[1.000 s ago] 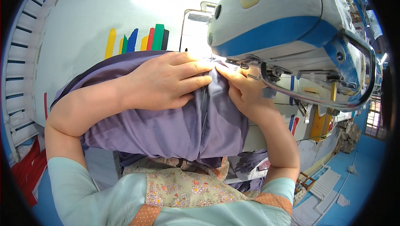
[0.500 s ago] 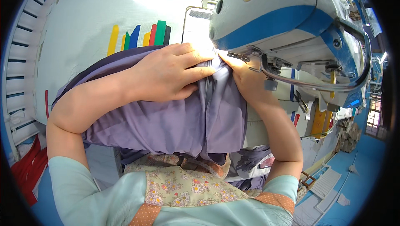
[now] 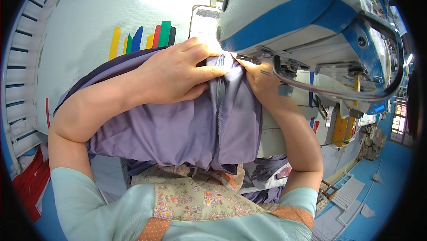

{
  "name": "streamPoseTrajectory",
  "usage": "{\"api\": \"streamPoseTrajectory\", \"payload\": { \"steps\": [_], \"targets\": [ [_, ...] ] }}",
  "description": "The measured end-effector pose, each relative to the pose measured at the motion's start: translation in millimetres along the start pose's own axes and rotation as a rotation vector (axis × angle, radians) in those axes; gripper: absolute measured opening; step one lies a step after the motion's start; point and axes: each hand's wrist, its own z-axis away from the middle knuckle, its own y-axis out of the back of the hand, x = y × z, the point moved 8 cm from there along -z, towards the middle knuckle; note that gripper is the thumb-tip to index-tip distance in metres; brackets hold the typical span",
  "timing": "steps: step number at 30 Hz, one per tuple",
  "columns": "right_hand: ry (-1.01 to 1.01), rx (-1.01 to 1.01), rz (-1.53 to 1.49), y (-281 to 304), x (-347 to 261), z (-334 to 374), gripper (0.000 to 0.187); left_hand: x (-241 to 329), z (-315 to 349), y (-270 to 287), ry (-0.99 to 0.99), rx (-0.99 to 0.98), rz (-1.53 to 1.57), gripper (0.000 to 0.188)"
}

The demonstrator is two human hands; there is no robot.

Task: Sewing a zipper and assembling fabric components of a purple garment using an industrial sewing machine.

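Note:
Purple-grey fabric (image 3: 178, 130) drapes over the sewing table and down its front edge toward my lap. A white and blue sewing machine (image 3: 284, 23) stands over the cloth's far right part, its needle area brightly lit. My left hand (image 3: 184, 72) grips the fabric just left of the needle area, fingers bent and thumb below. My right hand (image 3: 260, 78) pinches the folded cloth edge at the right of the presser foot (image 3: 249, 58); its fingertips are partly hidden under the machine head. Between both hands a folded seam runs toward me.
Strips of coloured tape (image 3: 138, 39) stick to the white tabletop (image 3: 102, 14) behind the cloth. A curved metal bar (image 3: 342, 92) juts from the machine head over my right wrist. Red cloth (image 3: 33, 181) lies low at the left, beside a white slatted rack (image 3: 20, 70).
My left hand has shifted slightly, and its fingers are drawn a little closer together on the cloth. My right hand stays nearly in place at the fold.

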Motion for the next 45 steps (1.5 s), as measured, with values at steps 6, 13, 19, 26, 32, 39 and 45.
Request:
{"api": "streamPoseTrajectory", "payload": {
  "steps": [6, 13, 19, 26, 32, 39, 45],
  "targets": [
    [0.006, 0.032, 0.087, 0, -2, 2, 0.038, -1, 1, 2, 0.007, 0.01, -0.019, 0.038],
    [0.16, -0.073, 0.093, -16, 21, 5, 0.038, 0, -1, 4, -0.019, 0.046, -0.04, 0.037],
    [0.128, 0.184, 0.364, 2, -17, 2, 0.039, 1, -3, 4, 0.0, 0.051, -0.118, 0.037],
    [0.2, 0.244, 0.495, 2, -23, 9, 0.037, 1, 0, 0, 0.021, 0.025, -0.058, 0.054],
    [0.007, 0.104, 0.532, 1, -19, 5, 0.04, 0, 0, 0, 0.018, 0.016, -0.072, 0.054],
    [0.169, 0.321, 0.431, 12, -30, 18, 0.012, -2, 1, 0, 0.01, 0.029, -0.064, 0.053],
    [-0.126, 0.285, 0.199, 22, -41, 13, 0.023, -2, 2, 10, -0.037, 0.11, -0.131, 0.046]
  ]
}}
